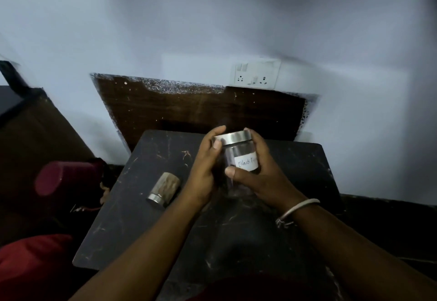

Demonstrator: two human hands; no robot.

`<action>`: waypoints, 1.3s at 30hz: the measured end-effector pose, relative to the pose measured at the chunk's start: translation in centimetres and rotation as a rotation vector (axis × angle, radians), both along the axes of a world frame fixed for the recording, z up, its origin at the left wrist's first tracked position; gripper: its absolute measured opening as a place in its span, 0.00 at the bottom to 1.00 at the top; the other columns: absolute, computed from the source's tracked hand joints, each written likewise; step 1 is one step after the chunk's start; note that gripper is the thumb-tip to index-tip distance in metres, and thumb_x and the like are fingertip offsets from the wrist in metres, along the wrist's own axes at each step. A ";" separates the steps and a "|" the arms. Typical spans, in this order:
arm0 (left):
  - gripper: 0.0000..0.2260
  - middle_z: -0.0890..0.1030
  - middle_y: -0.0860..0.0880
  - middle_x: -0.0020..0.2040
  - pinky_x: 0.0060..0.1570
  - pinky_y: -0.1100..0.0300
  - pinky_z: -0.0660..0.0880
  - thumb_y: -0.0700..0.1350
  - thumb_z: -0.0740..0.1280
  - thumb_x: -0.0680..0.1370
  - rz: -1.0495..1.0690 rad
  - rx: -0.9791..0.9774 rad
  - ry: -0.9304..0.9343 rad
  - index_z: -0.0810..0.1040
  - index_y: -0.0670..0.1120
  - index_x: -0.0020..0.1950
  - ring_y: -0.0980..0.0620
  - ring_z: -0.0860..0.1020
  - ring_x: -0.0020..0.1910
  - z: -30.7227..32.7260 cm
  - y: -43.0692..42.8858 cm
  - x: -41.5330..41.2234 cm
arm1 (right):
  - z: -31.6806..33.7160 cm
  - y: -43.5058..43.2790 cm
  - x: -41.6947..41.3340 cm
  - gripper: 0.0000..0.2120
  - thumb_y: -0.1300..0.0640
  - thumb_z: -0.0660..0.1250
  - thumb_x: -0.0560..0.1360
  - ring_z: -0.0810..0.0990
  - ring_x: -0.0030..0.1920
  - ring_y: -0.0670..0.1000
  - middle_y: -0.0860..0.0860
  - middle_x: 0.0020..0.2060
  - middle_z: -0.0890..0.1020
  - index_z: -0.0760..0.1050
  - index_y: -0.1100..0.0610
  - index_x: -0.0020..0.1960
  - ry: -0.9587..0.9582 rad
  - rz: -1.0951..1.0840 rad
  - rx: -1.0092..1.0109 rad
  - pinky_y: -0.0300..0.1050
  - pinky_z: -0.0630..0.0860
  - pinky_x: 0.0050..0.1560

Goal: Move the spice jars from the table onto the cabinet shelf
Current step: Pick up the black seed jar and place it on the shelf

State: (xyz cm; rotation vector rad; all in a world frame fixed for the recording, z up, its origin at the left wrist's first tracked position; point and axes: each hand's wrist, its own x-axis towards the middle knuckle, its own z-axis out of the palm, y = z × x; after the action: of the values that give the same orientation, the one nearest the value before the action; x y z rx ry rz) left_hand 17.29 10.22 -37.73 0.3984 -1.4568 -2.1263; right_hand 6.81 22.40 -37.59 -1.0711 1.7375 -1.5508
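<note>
You're at the pickup step w/ one jar: both hands are clamped on the labelled jar (pixel 238 156), clear glass w/ a steel lid and a white handwritten label reading "Black P…", rest hidden by your thumb. Left hand (pixel 205 165) wraps the left side, thumb up by the lid; right hand (pixel 261 173) cups the right side and bottom, thumb pressed across the front under the label. It sits tilted in your grip, over the middle of the table (pixel 132 225); can't tell if it's fully lifted or the base is touching.

A second jar (pixel 163 189) lies on its side to the left, steel lid toward you, well apart from your hands, not yet moved.

Next move, my guess: lift the held jar clear and carry it to the cabinet shelf. No shelf in view, so you'd need to turn to find it. Keep it upright; can't tell if the lid is tight.

Surface: dark, scratched tabletop, bare but for the jars. Room is dim. Pale wall behind, dark wood panel (pixel 201 109) low on it, socket plate (pixel 256 75) just above the panel's right part. Maroon cylinder (pixel 68 175) off the table's left edge, red cloth (pixel 30 260) at lower left
</note>
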 end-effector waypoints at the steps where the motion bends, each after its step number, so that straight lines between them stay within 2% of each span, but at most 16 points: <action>1: 0.19 0.78 0.38 0.69 0.60 0.40 0.77 0.54 0.61 0.82 0.002 0.013 0.007 0.73 0.53 0.72 0.39 0.80 0.64 0.5 0.7 -0.4 | 0.6 0.3 0.3 0.54 0.42 0.79 0.64 0.78 0.65 0.38 0.35 0.67 0.73 0.51 0.38 0.81 0.029 0.000 -0.017 0.40 0.81 0.58; 3: 0.19 0.78 0.38 0.69 0.60 0.39 0.77 0.55 0.61 0.81 0.016 0.050 0.019 0.74 0.54 0.72 0.36 0.79 0.65 1.7 1.4 -1.3 | 1.9 1.1 0.6 0.58 0.43 0.79 0.64 0.75 0.69 0.40 0.38 0.73 0.67 0.43 0.34 0.81 0.135 0.014 -0.029 0.42 0.80 0.62; 5: 0.21 0.79 0.39 0.67 0.58 0.43 0.79 0.55 0.61 0.81 0.009 0.111 0.059 0.74 0.53 0.73 0.38 0.81 0.61 3.1 1.4 -1.9 | 3.0 1.9 0.5 0.59 0.43 0.79 0.66 0.70 0.74 0.44 0.42 0.77 0.62 0.39 0.34 0.81 0.298 0.018 -0.035 0.51 0.77 0.67; 7: 0.22 0.80 0.39 0.65 0.54 0.47 0.80 0.54 0.61 0.81 -0.012 0.128 0.092 0.73 0.52 0.74 0.42 0.81 0.58 4.4 1.4 -2.4 | 3.9 2.6 0.3 0.59 0.43 0.78 0.66 0.67 0.76 0.47 0.42 0.78 0.59 0.39 0.35 0.81 0.377 0.007 -0.062 0.58 0.76 0.69; 9: 0.24 0.78 0.37 0.65 0.56 0.44 0.78 0.54 0.62 0.81 -0.003 0.123 0.085 0.71 0.47 0.75 0.39 0.79 0.59 5.4 1.6 -2.7 | 4.7 3.3 0.0 0.59 0.42 0.80 0.65 0.68 0.75 0.48 0.44 0.77 0.61 0.42 0.35 0.81 0.398 -0.024 -0.098 0.59 0.77 0.68; 11: 0.27 0.77 0.33 0.64 0.63 0.37 0.73 0.56 0.64 0.79 0.031 0.115 0.051 0.71 0.41 0.73 0.32 0.76 0.61 6.1 2.1 -3.0 | 5.4 3.8 0.1 0.60 0.38 0.81 0.62 0.69 0.74 0.47 0.44 0.77 0.62 0.43 0.35 0.81 0.453 -0.088 -0.116 0.58 0.77 0.67; 12: 0.26 0.78 0.33 0.62 0.63 0.36 0.73 0.58 0.65 0.79 0.043 0.099 0.041 0.73 0.41 0.69 0.30 0.77 0.61 6.3 2.4 -3.2 | 5.8 4.1 0.1 0.61 0.36 0.81 0.61 0.69 0.74 0.45 0.40 0.76 0.62 0.44 0.34 0.81 0.488 -0.130 -0.123 0.55 0.78 0.66; 14: 0.22 0.81 0.38 0.57 0.60 0.39 0.75 0.60 0.67 0.78 0.026 0.062 0.062 0.77 0.45 0.63 0.35 0.79 0.58 6.7 2.9 -3.3 | 6.5 4.5 0.5 0.61 0.32 0.79 0.59 0.67 0.72 0.38 0.33 0.73 0.58 0.43 0.32 0.79 0.568 -0.200 -0.139 0.45 0.75 0.66; 16: 0.21 0.83 0.40 0.57 0.59 0.41 0.76 0.61 0.67 0.78 -0.010 0.031 0.093 0.80 0.47 0.61 0.39 0.80 0.57 7.2 3.3 -3.1 | 6.9 4.8 0.8 0.62 0.30 0.77 0.59 0.65 0.71 0.34 0.32 0.72 0.57 0.41 0.33 0.79 0.637 -0.232 -0.151 0.38 0.72 0.66; 19: 0.21 0.82 0.38 0.59 0.62 0.39 0.75 0.60 0.66 0.78 -0.022 0.048 0.114 0.81 0.46 0.63 0.39 0.80 0.58 7.9 3.8 -3.1 | 7.3 5.3 0.9 0.67 0.30 0.79 0.58 0.67 0.75 0.43 0.43 0.77 0.60 0.37 0.37 0.80 0.607 -0.229 -0.146 0.50 0.75 0.69; 21: 0.19 0.82 0.39 0.58 0.60 0.42 0.78 0.58 0.65 0.80 -0.023 0.050 0.117 0.81 0.47 0.62 0.40 0.81 0.58 8.2 4.1 -3.2 | 7.7 5.5 0.9 0.69 0.31 0.80 0.56 0.68 0.76 0.47 0.49 0.78 0.61 0.36 0.37 0.80 0.583 -0.225 -0.133 0.55 0.76 0.69; 23: 0.17 0.83 0.40 0.56 0.57 0.47 0.80 0.57 0.63 0.81 -0.025 0.045 0.119 0.82 0.48 0.60 0.42 0.82 0.56 8.4 4.3 -3.3 | 8.0 5.7 0.9 0.69 0.31 0.80 0.56 0.68 0.76 0.46 0.49 0.78 0.62 0.35 0.36 0.80 0.579 -0.224 -0.125 0.54 0.76 0.69; 26: 0.17 0.83 0.39 0.57 0.57 0.45 0.79 0.58 0.63 0.81 -0.015 0.049 0.114 0.81 0.48 0.60 0.40 0.82 0.56 8.5 4.4 -3.5 | 8.1 5.7 0.7 0.68 0.31 0.80 0.56 0.68 0.75 0.45 0.49 0.78 0.62 0.36 0.34 0.80 0.569 -0.227 -0.122 0.51 0.75 0.69; 32: 0.17 0.83 0.41 0.56 0.54 0.47 0.80 0.58 0.64 0.80 -0.019 0.048 0.115 0.81 0.47 0.60 0.42 0.82 0.55 8.6 4.3 -4.0 | 8.1 5.6 0.2 0.68 0.30 0.80 0.56 0.71 0.73 0.45 0.50 0.76 0.66 0.38 0.36 0.80 0.535 -0.220 -0.119 0.51 0.77 0.67; 36: 0.14 0.85 0.46 0.51 0.48 0.55 0.82 0.55 0.61 0.83 -0.032 0.013 0.137 0.82 0.50 0.57 0.49 0.84 0.51 8.6 4.0 -4.4 | 8.3 5.6 -0.1 0.68 0.31 0.81 0.56 0.72 0.74 0.48 0.51 0.76 0.67 0.38 0.36 0.81 0.531 -0.221 -0.125 0.54 0.77 0.67; 39: 0.14 0.85 0.47 0.50 0.47 0.56 0.82 0.54 0.61 0.83 -0.030 0.002 0.162 0.82 0.49 0.56 0.50 0.84 0.49 9.0 3.9 -4.7 | 8.8 5.6 -0.4 0.69 0.31 0.82 0.55 0.73 0.72 0.44 0.49 0.75 0.68 0.39 0.37 0.81 0.557 -0.246 -0.097 0.47 0.78 0.66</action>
State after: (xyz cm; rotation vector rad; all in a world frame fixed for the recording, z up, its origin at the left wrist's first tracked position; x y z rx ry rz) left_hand 12.56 14.15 -28.78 0.2005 -1.3762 -2.1306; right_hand 6.37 27.99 -28.81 -1.4903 2.2498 -1.5917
